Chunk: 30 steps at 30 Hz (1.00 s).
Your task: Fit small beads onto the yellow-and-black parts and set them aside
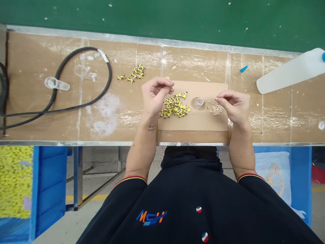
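Pinching near centre frame, the left hand (155,96) has a closed grip beside yellow pieces (175,106); right of centre, the right hand (236,105) pinches beside beige bits (217,109). Contents are unclear. Fingertip handling seems underway, calling for steady precision.

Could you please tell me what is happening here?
A person works bare-handed over a brown cardboard sheet. Their left hand is by a pile of small yellow-and-black pieces, their right hand by a heap of tiny beige pieces. Both have fingertips drawn together; anything between them is too small to tell. A clear cup stands between the piles.
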Available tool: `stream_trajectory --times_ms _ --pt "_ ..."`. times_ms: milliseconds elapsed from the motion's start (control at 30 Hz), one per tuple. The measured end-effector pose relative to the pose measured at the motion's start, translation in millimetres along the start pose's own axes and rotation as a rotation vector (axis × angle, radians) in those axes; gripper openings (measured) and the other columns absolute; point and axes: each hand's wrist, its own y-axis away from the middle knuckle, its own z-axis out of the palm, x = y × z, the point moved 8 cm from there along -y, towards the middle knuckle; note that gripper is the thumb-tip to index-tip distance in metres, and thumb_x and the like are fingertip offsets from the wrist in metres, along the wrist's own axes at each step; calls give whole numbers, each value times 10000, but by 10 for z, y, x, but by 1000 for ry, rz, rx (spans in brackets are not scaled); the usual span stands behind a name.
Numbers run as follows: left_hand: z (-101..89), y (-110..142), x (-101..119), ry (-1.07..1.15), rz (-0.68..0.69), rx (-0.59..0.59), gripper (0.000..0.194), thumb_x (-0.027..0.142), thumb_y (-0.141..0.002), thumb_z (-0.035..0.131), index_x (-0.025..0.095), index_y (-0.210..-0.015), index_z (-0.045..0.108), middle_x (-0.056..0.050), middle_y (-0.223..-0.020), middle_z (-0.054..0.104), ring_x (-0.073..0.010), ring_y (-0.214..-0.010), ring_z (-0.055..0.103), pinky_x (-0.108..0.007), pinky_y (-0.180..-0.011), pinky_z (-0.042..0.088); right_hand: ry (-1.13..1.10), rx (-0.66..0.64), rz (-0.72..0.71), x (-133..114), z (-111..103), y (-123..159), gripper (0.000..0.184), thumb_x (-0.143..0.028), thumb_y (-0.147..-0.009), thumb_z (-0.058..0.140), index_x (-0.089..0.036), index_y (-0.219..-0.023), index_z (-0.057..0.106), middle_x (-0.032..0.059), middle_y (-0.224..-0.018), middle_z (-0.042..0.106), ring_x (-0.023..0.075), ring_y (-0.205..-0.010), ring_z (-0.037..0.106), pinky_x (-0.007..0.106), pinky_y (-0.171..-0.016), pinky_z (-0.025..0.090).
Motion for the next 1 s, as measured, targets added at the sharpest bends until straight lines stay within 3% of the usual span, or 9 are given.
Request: stream_trajectory --times_ms 133,233,367,567,733,833,900,1000 --pt "49 62 112 205 100 7 111 329 -995 597 236 -941 626 -48 -1079 745 -136 -885 751 -368 -862 679 -111 -26 16 36 48 25 249 -485 -798 882 -254 -824 793 -6 -768 775 134 -688 713 299 -620 568" --pt "97 123 231 484 221 -19 248 452 -990 665 220 -903 653 -43 -989 755 -104 -763 729 -297 -735 659 -135 -44 7 23 82 33 254 -483 -812 875 -245 -832 789 -5 -763 769 129 -677 703 290 -608 570" --pt "144 172 362 697 286 -85 224 440 -972 720 226 -916 689 -19 -909 745 -75 -689 692 -234 -636 601 -138 -61 -107 -109 116 36 243 -482 -817 875 -260 -795 781 -8 -751 734 132 -688 667 304 -619 545" --pt "260 252 544 676 362 -145 253 417 -1010 660 222 -854 698 -37 -862 693 -131 -856 699 -316 -818 597 -183 -127 -234 -243 236 73 180 -432 -854 857 -280 -816 768 -14 -771 648 121 -687 617 301 -608 508" --pt "501 382 644 719 284 -374 369 377 -1076 505 187 -791 643 -8 -799 550 -63 -588 461 -254 -599 424 -198 -155 -296 -280 339 123 166 -442 -868 845 -299 -837 767 -22 -771 600 116 -695 602 300 -616 505" --pt "596 427 682 716 228 -471 323 423 -1075 497 196 -910 658 5 -775 541 -85 -619 430 -265 -628 391 -179 -154 -281 -265 380 148 219 -491 -866 835 -293 -820 757 -22 -764 576 115 -676 581 308 -608 505" --pt "611 431 714 677 249 -470 293 448 -1060 532 202 -989 673 7 -786 560 -94 -656 455 -264 -651 391 -167 -164 -282 -268 409 168 213 -491 -871 830 -295 -828 759 -21 -765 564 113 -667 565 309 -597 501" --pt "604 431 764 596 324 -430 261 438 -1024 614 200 -942 682 11 -758 548 -99 -679 468 -257 -653 381 -186 -177 -338 -329 439 199 100 -406 -892 827 -321 -894 774 -28 -783 562 101 -659 548 293 -584 493"
